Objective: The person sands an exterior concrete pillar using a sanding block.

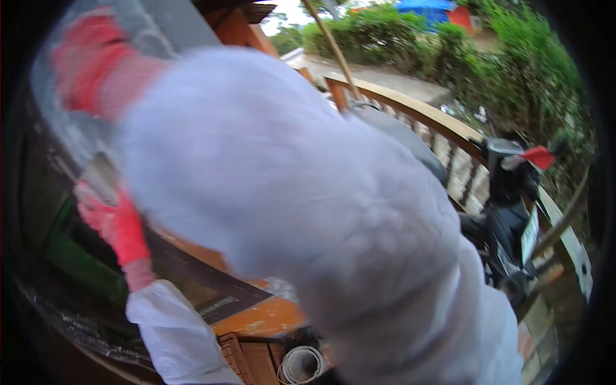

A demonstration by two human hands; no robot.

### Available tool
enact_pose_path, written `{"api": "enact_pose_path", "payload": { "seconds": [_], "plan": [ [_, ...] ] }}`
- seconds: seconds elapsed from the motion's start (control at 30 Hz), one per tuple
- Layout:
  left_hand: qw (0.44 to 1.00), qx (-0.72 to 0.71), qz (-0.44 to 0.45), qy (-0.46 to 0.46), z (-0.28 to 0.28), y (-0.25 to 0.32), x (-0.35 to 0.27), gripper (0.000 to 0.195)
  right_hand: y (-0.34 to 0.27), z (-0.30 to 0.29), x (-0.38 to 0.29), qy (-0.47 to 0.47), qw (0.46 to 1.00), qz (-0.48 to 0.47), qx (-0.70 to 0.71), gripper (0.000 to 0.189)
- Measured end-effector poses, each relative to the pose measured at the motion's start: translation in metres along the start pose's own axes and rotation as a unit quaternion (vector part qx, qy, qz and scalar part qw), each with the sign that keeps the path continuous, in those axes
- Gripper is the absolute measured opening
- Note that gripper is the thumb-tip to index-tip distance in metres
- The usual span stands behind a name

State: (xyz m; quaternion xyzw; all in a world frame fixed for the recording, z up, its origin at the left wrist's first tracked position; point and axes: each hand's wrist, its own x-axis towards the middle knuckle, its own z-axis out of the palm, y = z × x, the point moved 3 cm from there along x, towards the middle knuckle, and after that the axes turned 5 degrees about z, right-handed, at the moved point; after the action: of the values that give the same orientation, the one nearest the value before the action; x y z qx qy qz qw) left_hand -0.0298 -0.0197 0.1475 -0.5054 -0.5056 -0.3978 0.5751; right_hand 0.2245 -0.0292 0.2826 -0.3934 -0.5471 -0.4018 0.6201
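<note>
My right hand (91,62), in a red glove, is raised against a grey plastered wall surface (166,19). Motion blurs it, and whatever may lie in its palm is hidden. Lower down, my left hand (113,216), also red-gloved, has its fingers about a flat grey blade-like tool (102,174), perhaps a trowel or scraper. That tool sits just below the wet-looking grey patch. A white right sleeve (298,168) fills the middle of the view and covers much behind it.
Below the wall is a dark window (62,231) with an orange ledge (264,315). A white bucket (302,365) stands beneath. On the right are a motorcycle (510,207), a balustrade (428,113) and a leaning pole (332,43). A hedge (385,38) grows beyond.
</note>
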Motion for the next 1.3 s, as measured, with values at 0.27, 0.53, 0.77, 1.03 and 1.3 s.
{"api": "enact_pose_path", "payload": {
  "seconds": [0.27,0.53,0.77,1.03,1.3],
  "plan": [
    [0.999,0.025,-0.020,-0.004,-0.004,0.005,-0.013,0.091,0.029,0.013,-0.075,-0.014,0.996,-0.091,0.018,0.033],
    [0.999,0.032,-0.024,-0.007,-0.005,-0.001,0.003,0.087,0.047,0.007,-0.091,-0.031,0.994,-0.098,0.022,0.041],
    [0.994,0.070,-0.075,-0.026,-0.005,0.046,-0.044,0.085,0.061,0.018,-0.079,0.000,0.995,-0.103,-0.002,0.048],
    [0.996,-0.067,-0.038,-0.040,-0.028,0.056,-0.052,0.091,0.121,0.013,-0.050,0.019,0.995,-0.058,-0.085,0.057],
    [0.991,-0.071,-0.103,0.047,-0.027,0.059,-0.040,0.086,0.144,0.045,-0.077,0.048,0.991,0.067,0.103,0.061]
  ]
}}
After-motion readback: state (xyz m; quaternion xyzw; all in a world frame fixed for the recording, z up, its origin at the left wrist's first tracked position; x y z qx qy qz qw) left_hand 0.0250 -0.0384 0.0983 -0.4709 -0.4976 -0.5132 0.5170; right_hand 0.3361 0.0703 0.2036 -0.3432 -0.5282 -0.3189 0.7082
